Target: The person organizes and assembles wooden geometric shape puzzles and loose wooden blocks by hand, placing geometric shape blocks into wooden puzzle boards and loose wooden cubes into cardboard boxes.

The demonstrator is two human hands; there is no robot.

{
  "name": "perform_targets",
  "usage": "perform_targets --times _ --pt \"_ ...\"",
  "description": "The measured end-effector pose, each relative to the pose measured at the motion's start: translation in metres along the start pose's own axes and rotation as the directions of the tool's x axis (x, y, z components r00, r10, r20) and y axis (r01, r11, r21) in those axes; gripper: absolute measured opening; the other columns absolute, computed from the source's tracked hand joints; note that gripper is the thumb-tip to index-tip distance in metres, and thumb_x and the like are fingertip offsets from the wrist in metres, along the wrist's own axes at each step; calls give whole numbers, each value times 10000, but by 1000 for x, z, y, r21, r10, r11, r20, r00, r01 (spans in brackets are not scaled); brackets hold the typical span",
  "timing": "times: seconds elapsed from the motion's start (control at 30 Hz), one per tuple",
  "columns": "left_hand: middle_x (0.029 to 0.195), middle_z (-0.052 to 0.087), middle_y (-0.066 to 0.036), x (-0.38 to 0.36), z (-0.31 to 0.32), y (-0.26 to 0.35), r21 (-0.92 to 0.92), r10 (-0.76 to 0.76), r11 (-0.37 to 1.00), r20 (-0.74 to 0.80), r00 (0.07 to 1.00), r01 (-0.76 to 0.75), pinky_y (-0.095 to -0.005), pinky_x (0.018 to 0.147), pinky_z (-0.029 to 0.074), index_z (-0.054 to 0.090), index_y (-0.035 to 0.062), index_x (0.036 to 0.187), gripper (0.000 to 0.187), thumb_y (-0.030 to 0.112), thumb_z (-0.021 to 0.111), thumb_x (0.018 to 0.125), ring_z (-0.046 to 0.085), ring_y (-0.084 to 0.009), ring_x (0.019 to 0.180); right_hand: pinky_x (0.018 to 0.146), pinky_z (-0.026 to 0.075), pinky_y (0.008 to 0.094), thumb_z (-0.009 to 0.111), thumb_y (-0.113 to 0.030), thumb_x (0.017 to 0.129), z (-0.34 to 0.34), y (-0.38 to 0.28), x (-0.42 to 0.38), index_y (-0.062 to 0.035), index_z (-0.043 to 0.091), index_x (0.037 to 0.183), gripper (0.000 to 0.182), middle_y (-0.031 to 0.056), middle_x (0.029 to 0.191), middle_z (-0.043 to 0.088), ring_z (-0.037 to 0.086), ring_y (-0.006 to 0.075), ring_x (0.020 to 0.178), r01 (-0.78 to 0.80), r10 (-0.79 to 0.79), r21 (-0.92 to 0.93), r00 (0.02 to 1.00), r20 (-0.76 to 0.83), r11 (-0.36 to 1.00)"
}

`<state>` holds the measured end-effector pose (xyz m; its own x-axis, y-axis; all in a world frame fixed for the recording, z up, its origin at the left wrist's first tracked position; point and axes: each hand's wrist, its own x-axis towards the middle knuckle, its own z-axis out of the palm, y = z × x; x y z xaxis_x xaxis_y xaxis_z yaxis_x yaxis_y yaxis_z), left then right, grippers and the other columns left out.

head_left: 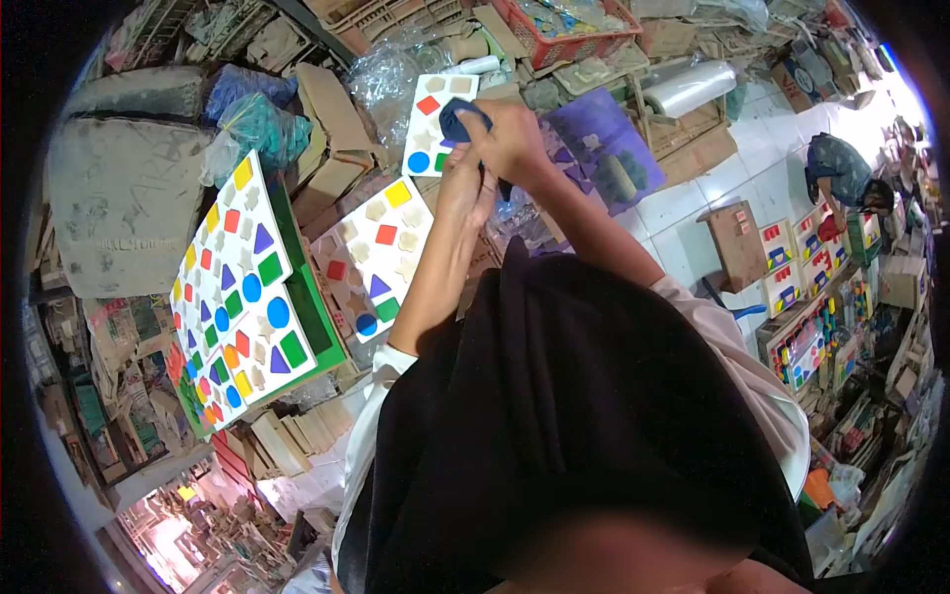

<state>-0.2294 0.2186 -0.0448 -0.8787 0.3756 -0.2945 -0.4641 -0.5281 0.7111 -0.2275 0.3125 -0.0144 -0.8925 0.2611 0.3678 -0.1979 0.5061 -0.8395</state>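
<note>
My right hand (510,139) is closed on a dark blue, bunched cloth (463,119), over a white board with coloured shapes (416,104). Just below and touching it, my left hand (465,186) has its fingers curled in; what they hold is hidden. Part of the board is covered by the hands and the cloth. Nearer my left forearm lies a second white shape board (408,220), with yellow, red, purple, green and blue pieces among plain wooden ones.
Several more shape boards (259,233) lean together on the left beside a green panel (315,312). A purple board (594,129) lies right of my hands. Beyond are a red crate (569,45) and a plastic roll (693,87). Another person (841,173) crouches at far right.
</note>
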Motion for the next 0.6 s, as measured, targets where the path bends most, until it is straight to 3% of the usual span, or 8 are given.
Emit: perform_targets --times 0.1,0.13,0.23,0.27,0.33,0.37,0.43,0.6 --pt "1039 566 -102 5 -19 4 126 11 992 143 990 -30 -290 831 471 481 -10 1104 300 203 483 893 577 -173 898 584 459 400 518 -340 811 -2 6 22 33 594 735 388 220 649 579 597 340 623 -107 109 -51 993 36 993" --pt "1016 572 -89 -12 4 10 20 -30 999 141 990 27 -279 818 473 485 -7 1093 279 171 509 879 581 -163 863 550 471 360 482 -367 839 -15 4 33 62 592 774 448 183 626 603 630 256 598 -420 370 225 900 232 879" --pt "954 585 -87 -26 10 9 -15 -94 995 100 991 96 -258 774 476 524 16 1033 212 148 530 867 579 -158 861 519 463 276 494 -333 852 -19 43 40 35 592 869 381 137 712 627 624 173 593 -439 435 612 885 168 658" --pt "970 581 -76 -21 9 10 -110 -20 994 47 999 25 -279 799 467 510 25 1057 254 181 545 860 572 -176 884 519 463 276 494 -333 852 -13 37 37 35 592 869 381 137 712 627 624 173 593 -431 414 613 892 180 663" --pt "984 575 -75 -3 -8 3 -207 -33 978 -51 998 22 -288 804 467 505 28 1063 253 181 536 865 571 -181 890 588 466 292 554 -242 808 -9 11 -1 -9 593 856 241 128 822 630 620 209 688 -53 112 461 989 -100 886" --pt "998 569 -75 9 -15 -4 -303 -62 953 -124 990 22 -298 810 468 499 32 1070 252 181 526 869 571 -186 895 673 460 336 587 -146 731 1 9 -6 -47 589 858 161 108 875 618 593 273 791 411 -378 122 899 -223 904" --pt "1045 556 -86 1 -9 -11 -223 -51 974 -96 994 29 -277 812 476 487 38 1069 190 68 423 892 561 -166 942 723 445 388 576 -130 685 13 12 -19 -56 583 847 178 118 885 603 559 332 845 457 -470 -171 882 -39 873" --pt "1022 562 -85 -8 2 14 -145 41 988 -105 994 -57 -253 762 486 498 25 1026 155 65 431 892 567 -154 925 630 457 421 538 -160 710 15 -6 0 5 578 876 237 218 745 575 555 406 720 69 -70 74 997 19 995"
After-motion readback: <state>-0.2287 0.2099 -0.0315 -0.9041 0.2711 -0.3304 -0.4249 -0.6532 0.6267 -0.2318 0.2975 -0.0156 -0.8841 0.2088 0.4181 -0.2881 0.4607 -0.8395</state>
